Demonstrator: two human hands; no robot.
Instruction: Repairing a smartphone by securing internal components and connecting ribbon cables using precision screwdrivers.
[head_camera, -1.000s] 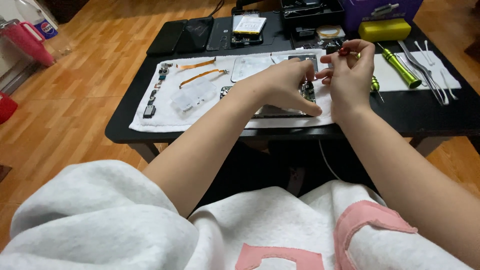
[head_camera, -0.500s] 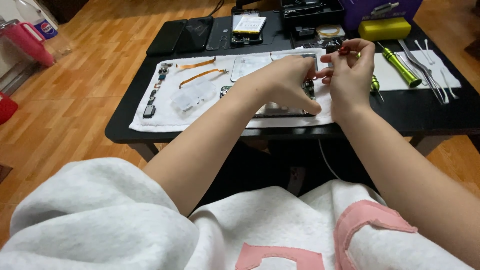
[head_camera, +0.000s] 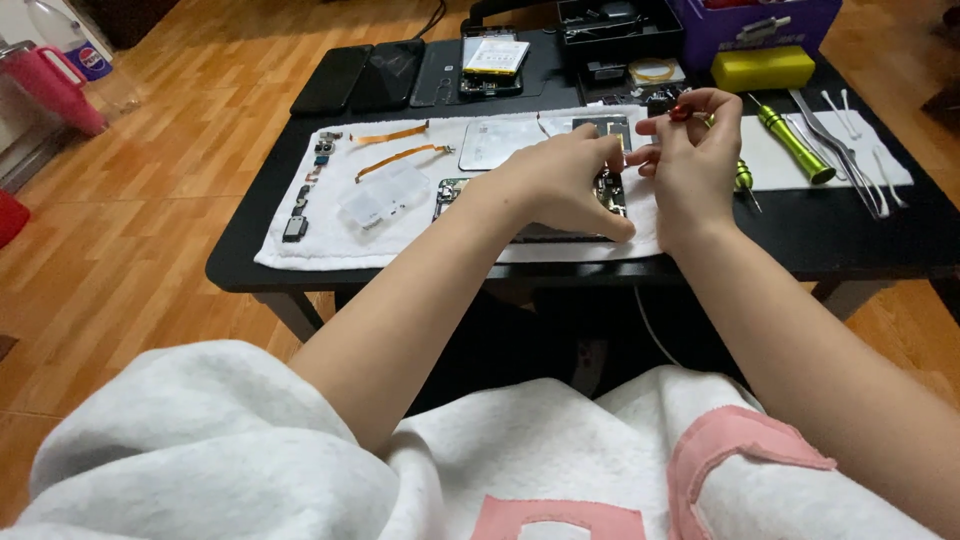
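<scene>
An opened phone body (head_camera: 612, 190) lies on a white towel (head_camera: 330, 240) on the black table (head_camera: 240, 270). My left hand (head_camera: 560, 185) rests on the phone and presses it down, covering most of it. My right hand (head_camera: 690, 165) hovers just right of it, fingers pinched on a small screwdriver with a red cap (head_camera: 681, 113); its tip is hidden behind my fingers. Small phone parts (head_camera: 300, 195), two orange flex cables (head_camera: 400, 158) and a clear plastic piece (head_camera: 385, 195) lie on the towel's left half.
Green screwdrivers (head_camera: 792, 142), tweezers (head_camera: 848, 160) and swabs lie on a white sheet at the right. Dark phones (head_camera: 362, 76), a battery (head_camera: 497, 57), a yellow block (head_camera: 768, 68), a black tray and a purple box stand at the back. Wooden floor surrounds the table.
My right hand has shifted slightly with the red-capped screwdriver above the phone. My left hand stays pressed on the phone.
</scene>
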